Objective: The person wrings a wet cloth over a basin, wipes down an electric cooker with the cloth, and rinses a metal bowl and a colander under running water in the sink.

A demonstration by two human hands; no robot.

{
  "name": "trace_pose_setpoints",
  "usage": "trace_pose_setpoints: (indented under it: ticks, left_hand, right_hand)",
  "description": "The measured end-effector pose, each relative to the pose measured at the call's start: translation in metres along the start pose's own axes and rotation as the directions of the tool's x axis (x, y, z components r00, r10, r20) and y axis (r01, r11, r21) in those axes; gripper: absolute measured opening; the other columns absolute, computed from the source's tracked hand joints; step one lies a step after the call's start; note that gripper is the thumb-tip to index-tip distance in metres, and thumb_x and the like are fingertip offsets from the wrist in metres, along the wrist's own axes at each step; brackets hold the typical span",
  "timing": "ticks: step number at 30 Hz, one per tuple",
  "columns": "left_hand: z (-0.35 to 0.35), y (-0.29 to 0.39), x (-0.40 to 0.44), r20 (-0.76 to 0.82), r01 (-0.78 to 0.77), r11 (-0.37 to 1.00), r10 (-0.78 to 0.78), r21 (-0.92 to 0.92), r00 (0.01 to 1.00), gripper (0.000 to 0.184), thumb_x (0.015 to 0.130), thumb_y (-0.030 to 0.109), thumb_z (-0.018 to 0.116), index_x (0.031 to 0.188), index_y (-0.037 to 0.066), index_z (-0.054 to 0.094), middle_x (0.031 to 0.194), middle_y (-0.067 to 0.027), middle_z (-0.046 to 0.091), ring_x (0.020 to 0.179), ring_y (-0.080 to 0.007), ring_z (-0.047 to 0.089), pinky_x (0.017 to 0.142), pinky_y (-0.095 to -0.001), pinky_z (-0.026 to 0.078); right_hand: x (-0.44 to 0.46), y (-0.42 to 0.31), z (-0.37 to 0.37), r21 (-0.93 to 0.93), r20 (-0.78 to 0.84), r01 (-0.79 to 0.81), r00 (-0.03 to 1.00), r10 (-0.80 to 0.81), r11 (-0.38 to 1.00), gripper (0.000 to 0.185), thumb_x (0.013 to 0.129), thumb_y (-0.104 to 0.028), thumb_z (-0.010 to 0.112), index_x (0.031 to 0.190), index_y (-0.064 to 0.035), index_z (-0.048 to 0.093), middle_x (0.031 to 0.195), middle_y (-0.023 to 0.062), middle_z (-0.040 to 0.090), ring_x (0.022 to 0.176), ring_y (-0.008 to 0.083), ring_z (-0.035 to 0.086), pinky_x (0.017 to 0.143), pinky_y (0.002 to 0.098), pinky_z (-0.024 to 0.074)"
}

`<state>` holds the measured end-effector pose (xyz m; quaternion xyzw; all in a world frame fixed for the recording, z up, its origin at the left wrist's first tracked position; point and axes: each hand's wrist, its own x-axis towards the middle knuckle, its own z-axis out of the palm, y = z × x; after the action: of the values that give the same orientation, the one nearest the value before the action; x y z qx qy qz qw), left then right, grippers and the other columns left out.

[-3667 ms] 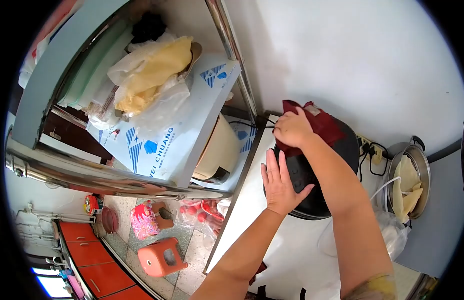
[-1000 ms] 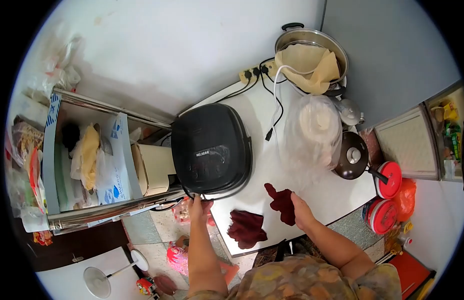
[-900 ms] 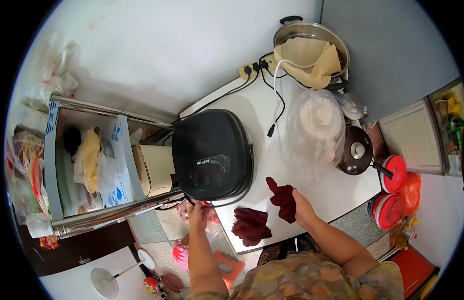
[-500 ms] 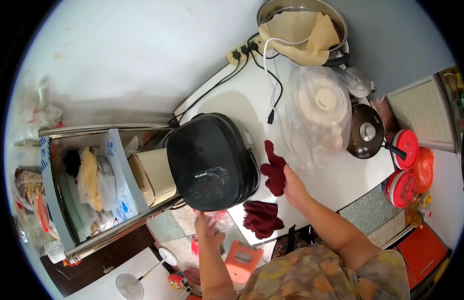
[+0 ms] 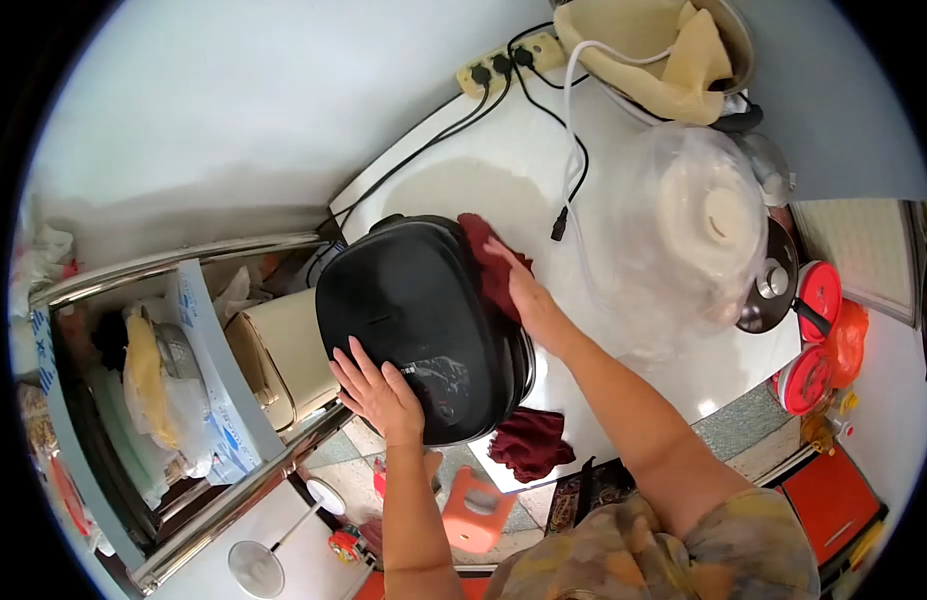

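Observation:
A black appliance (image 5: 404,310) with a rounded lid sits at the left part of the white table (image 5: 484,170). My left hand (image 5: 382,397) lies with spread fingers on the front left of its lid. A dark red cloth (image 5: 492,268) is pressed against the right side of the appliance under my right hand (image 5: 522,290), whose fingers are wrapped against it. Another dark red cloth (image 5: 532,443) lies crumpled at the table's front edge, just below the appliance.
A plastic-wrapped pale object (image 5: 709,215) stands on the right of the table, beside a lidded pan (image 5: 770,280). Behind are a steel pot (image 5: 739,40) and a power strip (image 5: 514,62). A metal-framed shelf (image 5: 199,350) borders the left; an orange stool (image 5: 476,515) stands below.
My right hand has moved left and up with its cloth, onto the appliance's side. My left hand has risen from below the appliance onto its lid. The appliance now sits turned slightly differently in view.

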<state>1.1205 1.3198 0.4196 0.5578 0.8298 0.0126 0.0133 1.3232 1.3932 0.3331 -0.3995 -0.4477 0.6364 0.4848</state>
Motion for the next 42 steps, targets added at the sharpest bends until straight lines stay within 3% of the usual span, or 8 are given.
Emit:
trace_pose_setpoints:
  ticks: [5, 8, 11, 16, 23, 25, 33, 42]
  left_hand:
    - [-0.001, 0.002, 0.002, -0.005, 0.008, 1.0, -0.008, -0.008, 1.0, 0.054, 0.09, 0.032, 0.028, 0.139, 0.013, 0.021, 0.145, -0.014, 0.013, 0.134, -0.0314, 0.007, 0.103, -0.0536, 0.004]
    - [-0.003, 0.002, 0.001, -0.002, 0.01, 1.0, -0.01, 0.008, 1.0, 0.054, 0.089, 0.03, 0.031, 0.139, 0.011, 0.021, 0.144, -0.0161, 0.013, 0.134, -0.0335, 0.008, 0.103, -0.0542, 0.004]
    - [-0.004, 0.002, 0.001, 0.016, -0.006, 1.0, 0.006, 0.008, 1.0, 0.056, 0.087, 0.028, 0.035, 0.138, 0.009, 0.022, 0.143, -0.0184, 0.014, 0.133, -0.036, 0.009, 0.102, -0.0557, 0.005]
    - [-0.005, 0.001, 0.002, 0.022, -0.004, 1.0, 0.004, 0.005, 1.0, 0.056, 0.085, 0.027, 0.036, 0.137, 0.009, 0.024, 0.143, -0.0189, 0.015, 0.133, -0.0364, 0.009, 0.102, -0.056, 0.005]
    - [-0.009, 0.001, 0.003, 0.008, 0.001, 0.999, -0.001, -0.054, 1.0, 0.056, 0.084, 0.027, 0.039, 0.135, 0.008, 0.029, 0.142, -0.019, 0.017, 0.132, -0.0362, 0.011, 0.103, -0.0544, 0.004]
    - [-0.011, 0.001, 0.003, -0.012, 0.019, 0.997, -0.02, -0.079, 1.0, 0.056, 0.083, 0.028, 0.04, 0.135, 0.008, 0.03, 0.142, -0.019, 0.019, 0.132, -0.0362, 0.011, 0.103, -0.0542, 0.003]
    - [-0.017, 0.001, 0.003, 0.011, 0.027, 0.997, -0.026, -0.069, 1.0, 0.058, 0.083, 0.03, 0.041, 0.136, 0.01, 0.029, 0.142, -0.018, 0.018, 0.132, -0.0353, 0.012, 0.104, -0.0528, 0.002]
    - [-0.021, 0.002, 0.005, 0.02, 0.026, 0.996, -0.025, -0.083, 1.0, 0.058, 0.081, 0.026, 0.045, 0.135, 0.009, 0.031, 0.142, -0.0195, 0.018, 0.132, -0.0365, 0.012, 0.104, -0.0534, 0.003]
  right_hand:
    - [0.043, -0.003, -0.005, 0.236, -0.011, -0.33, 0.94, 0.342, 0.914, 0.054, 0.093, -0.042, 0.025, 0.124, -0.0018, 0.043, 0.125, 0.0099, 0.047, 0.114, 0.0206, 0.043, 0.098, 0.0287, 0.0293]
    - [0.069, 0.006, -0.007, 0.437, 0.112, -0.697, 0.669, 0.735, 0.568, 0.052, 0.091, -0.046, 0.031, 0.122, -0.0067, 0.048, 0.118, 0.0066, 0.052, 0.104, 0.0185, 0.049, 0.089, 0.029, 0.0378]
    - [0.07, -0.005, -0.001, 0.537, 0.089, -0.522, 0.816, 0.571, 0.663, 0.045, 0.09, -0.04, 0.038, 0.117, -0.0061, 0.053, 0.112, 0.0073, 0.055, 0.098, 0.0156, 0.05, 0.084, 0.0273, 0.0391]
    - [0.07, -0.026, 0.008, 0.029, 0.007, -0.181, 0.984, 0.181, 0.983, 0.04, 0.093, -0.027, 0.031, 0.118, -0.0025, 0.051, 0.122, 0.0082, 0.049, 0.117, 0.0186, 0.041, 0.1, 0.0272, 0.0266]
    - [0.156, 0.021, 0.008, 0.107, 0.27, -0.784, 0.614, 0.741, 0.611, 0.042, 0.089, -0.035, 0.035, 0.105, -0.0061, 0.06, 0.096, 0.0079, 0.063, 0.085, 0.0176, 0.058, 0.078, 0.0283, 0.0441]
    - [0.167, 0.014, 0.013, 0.154, 0.375, -0.754, 0.642, 0.669, 0.638, 0.038, 0.087, -0.034, 0.039, 0.105, -0.0074, 0.061, 0.097, 0.0083, 0.062, 0.087, 0.0175, 0.058, 0.078, 0.0287, 0.0441]
    - [0.219, -0.034, 0.08, -0.535, 0.376, -0.596, 0.466, 0.801, 0.598, 0.042, 0.087, -0.039, 0.041, 0.113, -0.0092, 0.057, 0.11, 0.0069, 0.058, 0.095, 0.0205, 0.056, 0.084, 0.0303, 0.0419]
    - [0.192, 0.032, 0.021, -0.261, 0.337, -0.712, 0.566, 0.753, 0.652, 0.045, 0.088, -0.043, 0.04, 0.113, -0.0094, 0.056, 0.109, 0.0074, 0.059, 0.096, 0.0212, 0.055, 0.084, 0.034, 0.0426]
